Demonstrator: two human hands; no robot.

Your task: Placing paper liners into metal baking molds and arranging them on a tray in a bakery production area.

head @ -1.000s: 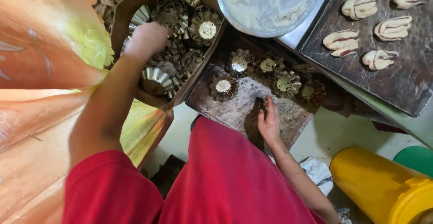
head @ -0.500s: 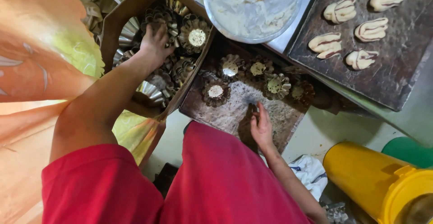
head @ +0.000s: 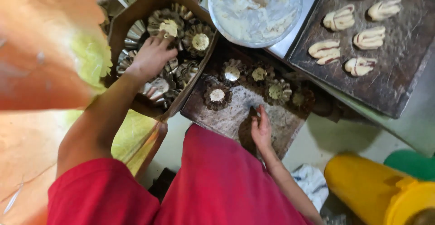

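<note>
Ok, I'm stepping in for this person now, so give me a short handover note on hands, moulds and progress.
Left hand: inside the cardboard box, fingers on a fluted mould; grip unclear.
Right hand: resting open on the dark tray.
Done: five filled moulds sit on that tray; shaped dough pieces lie on the baking sheet.
Left: more moulds in the box, some holding filling; the bowl holds white mix.

Showing dull grey fluted tins [head: 199, 39] in a brown cardboard box [head: 136, 14], pale dough streaked with red [head: 369, 37] on a dark, rust-mottled tray [head: 403, 80], red trousers [head: 217, 179], a bright yellow bucket [head: 367, 189].
</note>
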